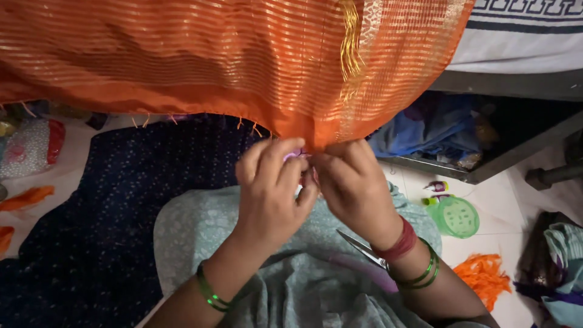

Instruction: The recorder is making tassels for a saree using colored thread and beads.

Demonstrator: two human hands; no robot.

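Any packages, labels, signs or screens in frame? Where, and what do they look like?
No signs or screens.
Plastic bag: far left on the floor, clear and crinkled, with a red edge; contents unclear.
Green lid: on the floor to the right of the right hand, round, bright green, dotted top.
Small tubes: just above the lid, tiny, purple and green; any labels too small to tell.

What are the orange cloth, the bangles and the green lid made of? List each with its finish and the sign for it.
Orange cloth: thin woven fabric, possibly silk or a synthetic; light passes through it, and shiny gold stripes run across it.
Bangles: probably glass or plastic; glossy green rings with bright highlights.
Green lid: most likely plastic; smooth, slightly see-through, with a moulded grid pattern.
Both hands, left and right, pinch the cloth's edge.
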